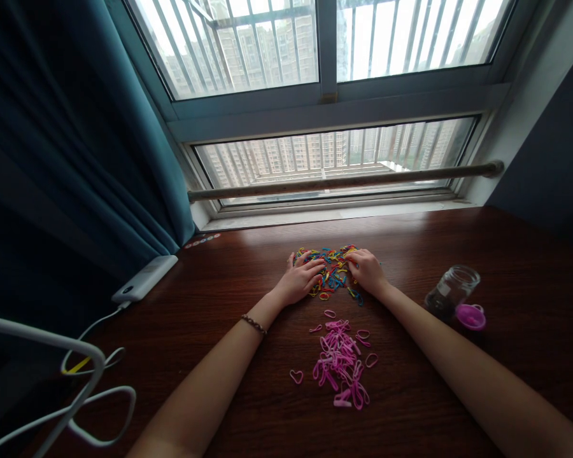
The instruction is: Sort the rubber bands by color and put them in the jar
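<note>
A pile of mixed red, yellow, blue and green rubber bands (pixel 333 280) lies on the dark wooden table (pixel 248 401). Over the left side of that pile my left hand (pixel 302 278) rests with its fingers spread, touching the bands. At the right side, my right hand (pixel 365 270) touches the pile with its fingers bent down into it; whether it pinches a band is hidden. Nearer to me, between my forearms, sits a separate heap of pink rubber bands (pixel 339 353), with a few loose ones around it.
A clear jar (pixel 451 291) and its pink lid (pixel 470 316) are beyond my right forearm. At the left lies a white power bank (pixel 146 278) with a cable, near a blue curtain (pixel 100 146). A white tube (pixel 42 337) crosses the lower left. Behind the table is a window.
</note>
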Tool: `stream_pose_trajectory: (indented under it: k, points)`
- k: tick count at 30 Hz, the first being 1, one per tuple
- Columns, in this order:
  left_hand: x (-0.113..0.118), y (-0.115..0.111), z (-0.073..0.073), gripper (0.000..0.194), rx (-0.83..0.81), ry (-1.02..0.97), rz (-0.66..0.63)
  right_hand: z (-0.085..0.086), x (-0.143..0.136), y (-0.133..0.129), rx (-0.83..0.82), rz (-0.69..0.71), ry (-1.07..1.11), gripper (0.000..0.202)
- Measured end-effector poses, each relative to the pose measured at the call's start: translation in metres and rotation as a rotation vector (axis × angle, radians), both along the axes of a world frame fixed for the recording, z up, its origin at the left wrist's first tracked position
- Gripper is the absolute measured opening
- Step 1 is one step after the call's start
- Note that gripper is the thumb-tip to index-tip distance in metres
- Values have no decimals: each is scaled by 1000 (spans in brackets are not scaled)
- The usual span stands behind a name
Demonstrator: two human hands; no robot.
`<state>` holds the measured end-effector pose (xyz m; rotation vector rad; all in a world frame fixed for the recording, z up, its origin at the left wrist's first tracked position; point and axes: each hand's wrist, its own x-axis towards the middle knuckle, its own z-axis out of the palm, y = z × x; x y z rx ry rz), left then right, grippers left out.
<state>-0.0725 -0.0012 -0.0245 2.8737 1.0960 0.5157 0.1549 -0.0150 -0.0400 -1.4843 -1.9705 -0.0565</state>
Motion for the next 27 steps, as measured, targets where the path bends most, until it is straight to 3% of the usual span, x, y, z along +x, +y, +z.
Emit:
stream_pose_trajectory:
  k: [10, 14, 20, 24, 27]
  points:
    - [0, 7, -5, 34, -67, -33, 32, 1, -1, -2, 1, 16, 25, 21]
    - [-1, 8, -4, 34, -62, -110, 39, 3, 1, -1, 19, -45, 116, 21]
    - [-6, 12, -4, 24, -87, -446, 10, -1, 8, 5, 15, -217, 277, 23]
    - [-8, 14, -5, 16, -195, -684, 141, -4, 11, 8, 11, -217, 295, 23]
    - [-7, 14, -1, 21, -358, -830, 203, -6, 11, 8, 2, -202, 292, 23]
